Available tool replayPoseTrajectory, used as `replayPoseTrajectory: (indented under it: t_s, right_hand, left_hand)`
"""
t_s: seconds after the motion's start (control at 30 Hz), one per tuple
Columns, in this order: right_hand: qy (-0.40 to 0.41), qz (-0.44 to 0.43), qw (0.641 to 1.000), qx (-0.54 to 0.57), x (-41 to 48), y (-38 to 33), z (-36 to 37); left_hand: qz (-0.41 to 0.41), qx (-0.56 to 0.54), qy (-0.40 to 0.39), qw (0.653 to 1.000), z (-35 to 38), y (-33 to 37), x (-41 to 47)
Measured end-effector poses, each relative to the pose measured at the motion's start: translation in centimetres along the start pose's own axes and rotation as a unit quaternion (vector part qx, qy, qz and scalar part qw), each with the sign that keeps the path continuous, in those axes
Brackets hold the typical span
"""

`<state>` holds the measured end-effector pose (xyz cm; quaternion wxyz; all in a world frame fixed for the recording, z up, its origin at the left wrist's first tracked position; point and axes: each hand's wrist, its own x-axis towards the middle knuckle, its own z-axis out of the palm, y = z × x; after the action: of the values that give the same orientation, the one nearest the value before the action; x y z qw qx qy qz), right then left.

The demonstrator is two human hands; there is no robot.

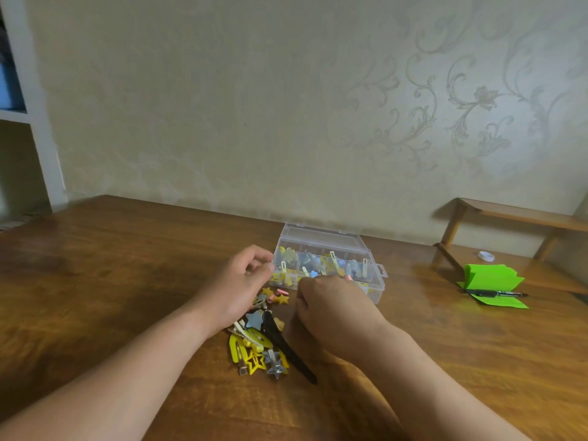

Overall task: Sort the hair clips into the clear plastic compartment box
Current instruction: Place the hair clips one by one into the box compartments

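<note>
L hand [241, 283] curled at left end of box [321, 240]; can't tell if it grips anything. R hand [331, 302] at box front, fingers bunched, seemingly pinching a pink clip [348, 277]. Loose clips [254, 348] piled on table [127, 281] btwn wrists, near box.

Compartment box [331, 249] behind the clip pile [261, 342]; notepad [491, 278] far right on table [95, 281].

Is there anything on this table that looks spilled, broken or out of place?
Nothing really stands out. The heap of hair clips near the clear box is only the unsorted stock, not a spill. The box sits flat, and the black marker lies on the green paper.
</note>
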<state>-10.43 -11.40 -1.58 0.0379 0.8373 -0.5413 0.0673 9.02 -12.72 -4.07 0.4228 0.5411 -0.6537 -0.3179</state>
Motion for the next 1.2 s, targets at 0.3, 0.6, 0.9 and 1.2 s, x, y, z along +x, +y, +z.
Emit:
replayPoseTrajectory:
  t_s: [0.3, 0.6, 0.9, 1.2]
  right_hand:
    - [0.029, 0.013, 0.995, 0.091, -0.8, 1.3, -1.4]
    - [0.052, 0.143, 0.986, 0.062, 2.3, 11.3, -4.8]
    - [-0.044, 0.121, 0.991, -0.023, 3.4, 11.7, -2.9]
    - [0.149, 0.109, 0.977, 0.106, 2.5, 8.2, -2.9]
  left_hand:
    - [0.000, 0.006, -0.002, 1.000, -0.2, -0.2, 0.1]
    - [0.005, 0.021, 0.002, 1.000, 0.0, -0.1, 0.3]
    - [0.006, 0.030, -0.004, 1.000, -0.1, -0.1, 0.2]
    - [0.002, 0.021, -0.001, 1.000, -0.1, -0.1, 0.3]
